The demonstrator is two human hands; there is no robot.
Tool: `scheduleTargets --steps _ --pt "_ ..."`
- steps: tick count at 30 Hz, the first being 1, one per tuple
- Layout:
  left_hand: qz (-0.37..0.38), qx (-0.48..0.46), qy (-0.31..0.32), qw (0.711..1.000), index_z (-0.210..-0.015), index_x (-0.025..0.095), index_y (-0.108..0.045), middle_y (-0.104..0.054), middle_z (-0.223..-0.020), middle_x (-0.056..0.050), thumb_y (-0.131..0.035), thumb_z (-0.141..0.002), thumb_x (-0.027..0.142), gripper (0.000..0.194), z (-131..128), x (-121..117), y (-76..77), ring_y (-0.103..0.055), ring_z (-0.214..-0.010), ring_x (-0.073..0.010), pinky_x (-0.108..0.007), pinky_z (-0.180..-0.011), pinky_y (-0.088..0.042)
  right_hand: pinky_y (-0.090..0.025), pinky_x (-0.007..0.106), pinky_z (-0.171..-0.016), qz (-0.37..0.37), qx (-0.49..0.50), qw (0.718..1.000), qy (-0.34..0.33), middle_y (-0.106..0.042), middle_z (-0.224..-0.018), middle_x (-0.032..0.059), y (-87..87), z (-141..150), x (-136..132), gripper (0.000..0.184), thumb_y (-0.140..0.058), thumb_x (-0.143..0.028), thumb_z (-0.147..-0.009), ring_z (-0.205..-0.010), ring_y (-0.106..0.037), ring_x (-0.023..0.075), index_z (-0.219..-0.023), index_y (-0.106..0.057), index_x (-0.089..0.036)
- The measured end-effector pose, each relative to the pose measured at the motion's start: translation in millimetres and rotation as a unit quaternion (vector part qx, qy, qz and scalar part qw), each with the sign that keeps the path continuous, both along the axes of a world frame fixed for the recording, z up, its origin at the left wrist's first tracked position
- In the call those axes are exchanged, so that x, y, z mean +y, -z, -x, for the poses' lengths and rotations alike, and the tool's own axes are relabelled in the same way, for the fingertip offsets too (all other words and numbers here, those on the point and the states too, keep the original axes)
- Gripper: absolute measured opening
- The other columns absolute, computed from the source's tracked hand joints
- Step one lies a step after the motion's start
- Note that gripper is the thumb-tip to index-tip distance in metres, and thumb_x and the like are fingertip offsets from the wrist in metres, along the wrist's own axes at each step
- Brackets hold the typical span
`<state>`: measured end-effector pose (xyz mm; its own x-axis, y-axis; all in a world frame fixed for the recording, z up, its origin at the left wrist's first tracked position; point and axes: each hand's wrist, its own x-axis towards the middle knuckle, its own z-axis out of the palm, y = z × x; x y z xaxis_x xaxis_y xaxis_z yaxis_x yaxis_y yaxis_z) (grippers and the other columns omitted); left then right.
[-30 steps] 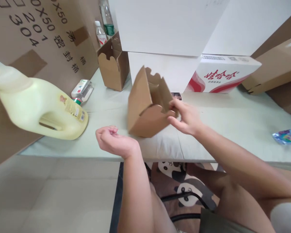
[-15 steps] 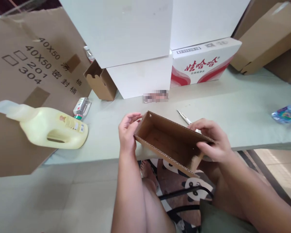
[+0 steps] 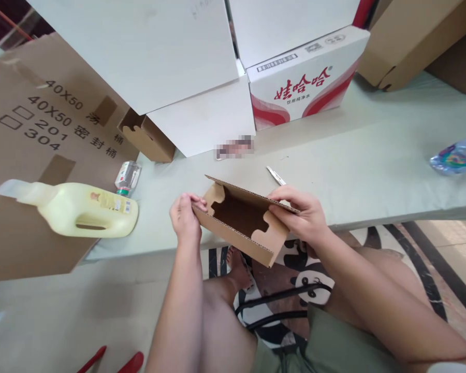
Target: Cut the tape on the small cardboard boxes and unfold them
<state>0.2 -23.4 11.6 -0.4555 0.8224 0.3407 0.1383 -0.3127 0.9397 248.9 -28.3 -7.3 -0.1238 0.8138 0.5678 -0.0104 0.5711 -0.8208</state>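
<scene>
Between my hands is a small brown cardboard box (image 3: 233,235), tilted over the table's near edge with its open side up. Notched end flaps fold partly across its opening. My left hand (image 3: 187,212) is closed on the box's left end. At the right end, my right hand (image 3: 301,210) pinches the upper long wall, thumb inside the edge. A slim utility knife (image 3: 275,175) lies on the table just beyond my right hand, its near end close to my fingers.
On the pale green tablecloth (image 3: 373,171) stand white boxes (image 3: 205,116) and a red-and-white carton (image 3: 299,93). To the left are a yellow jug (image 3: 97,210), a small clear bottle (image 3: 128,177), another brown box (image 3: 149,137) and a large carton (image 3: 31,166). A plastic packet (image 3: 456,155) lies right.
Both hands and the box have shifted left in view. The end flaps now fold inward over the opening, and my right hand has moved onto the upper wall. The view has shifted too.
</scene>
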Motion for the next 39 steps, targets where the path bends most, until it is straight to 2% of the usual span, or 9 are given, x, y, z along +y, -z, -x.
scheduleTargets --steps 5,11,15,19,25,28,32,35,39 --pt "0.006 0.030 -0.013 0.999 -0.083 0.020 -0.061 -0.059 -0.062 0.001 -0.068 -0.080 0.059 0.040 3.7 -5.8 13.6 -0.062 -0.067 -0.0133 -0.025 -0.067 -0.050 -0.057 0.043 -0.087 -0.050 0.022 0.992 -0.116 -0.070 -0.111 0.0118 12.3 -6.4 -7.5 0.051 -0.050 -0.063 -0.091 -0.101 -0.069 0.0253 -0.114 -0.074 -0.024" --pt "0.010 0.174 0.032 0.984 -0.098 0.023 -0.073 -0.066 -0.114 -0.009 -0.073 -0.079 0.048 0.031 12.9 -3.2 16.2 -0.063 -0.110 -0.0213 -0.037 -0.099 -0.048 -0.055 0.042 -0.090 -0.069 -0.010 0.994 -0.080 -0.069 -0.109 0.0088 21.9 -3.7 -11.1 0.033 -0.051 -0.016 -0.087 -0.101 -0.067 0.0221 -0.102 -0.078 -0.028" --pt "0.031 0.166 0.062 0.984 -0.081 0.022 -0.077 -0.073 -0.098 -0.008 -0.071 -0.081 0.039 0.018 12.8 -2.5 14.4 -0.067 -0.100 -0.0224 -0.040 -0.095 -0.050 -0.054 0.041 -0.086 -0.070 -0.012 0.995 -0.065 -0.069 -0.108 0.0078 21.7 -2.1 -10.2 0.037 -0.047 -0.011 -0.085 -0.100 -0.066 0.0217 -0.094 -0.078 -0.028" --pt "0.043 0.134 0.044 0.989 -0.079 0.023 -0.079 -0.076 -0.097 -0.007 -0.073 -0.078 0.034 0.013 11.2 -4.4 13.8 -0.069 -0.098 -0.0222 -0.041 -0.096 -0.050 -0.052 0.043 -0.088 -0.012 -0.009 0.997 -0.078 -0.067 -0.113 0.0087 30.0 -8.8 -6.6 0.035 -0.042 -0.034 -0.096 -0.104 -0.064 0.0243 -0.105 -0.076 -0.027" --pt "0.089 -0.002 -0.037 0.995 -0.078 0.019 -0.077 -0.076 -0.099 -0.008 -0.080 -0.066 0.041 0.024 35.6 0.9 12.1 -0.069 -0.101 -0.0245 -0.040 -0.096 -0.051 -0.051 0.038 -0.076 0.176 -0.024 0.984 -0.006 -0.067 -0.099 0.0067 49.9 -19.8 6.0 0.049 -0.033 -0.058 -0.098 -0.089 -0.063 0.0220 -0.113 -0.065 -0.023" --pt "0.103 -0.083 -0.085 0.988 -0.081 0.017 -0.076 -0.077 -0.094 -0.008 -0.081 -0.062 0.041 0.031 51.9 7.3 19.3 -0.070 -0.091 -0.0221 -0.035 -0.085 -0.055 -0.053 0.038 -0.075 0.208 -0.087 0.972 -0.064 -0.068 -0.087 0.0057 48.8 -11.6 6.4 0.052 -0.030 -0.056 -0.100 -0.079 -0.064 0.0213 -0.112 -0.067 -0.021" --pt "0.146 -0.149 -0.115 0.971 -0.082 0.017 -0.073 -0.076 -0.085 -0.005 -0.078 -0.063 0.039 0.029 53.6 13.4 37.3 -0.069 -0.079 -0.0186 -0.029 -0.072 -0.055 -0.046 0.048 -0.107 0.099 -0.128 0.977 -0.136 -0.059 -0.138 0.0119 49.3 10.3 2.2 0.054 -0.034 -0.059 -0.099 -0.129 -0.055 0.0291 -0.129 -0.063 -0.025" --pt "0.217 -0.191 -0.038 0.957 -0.088 0.019 -0.072 -0.076 -0.087 -0.005 -0.069 -0.073 0.051 0.036 40.2 12.3 48.3 -0.070 -0.079 -0.0194 -0.030 -0.068 -0.056 -0.030 0.054 -0.119 0.058 -0.172 0.976 -0.122 -0.026 -0.165 0.0065 55.6 23.2 -1.6 0.058 -0.047 -0.055 -0.096 -0.152 -0.025 0.0310 -0.149 -0.043 -0.032" --pt "0.271 -0.139 0.124 0.944 -0.079 0.019 -0.071 -0.068 -0.061 -0.008 -0.042 -0.078 0.084 0.071 24.3 1.1 53.7 -0.064 -0.052 -0.0202 -0.029 -0.043 -0.047 -0.036 0.050 -0.118 0.033 -0.134 0.987 -0.083 -0.039 -0.159 0.0039 53.1 32.4 -6.8 0.064 -0.047 -0.046 -0.098 -0.146 -0.039 0.0271 -0.157 -0.022 -0.040"
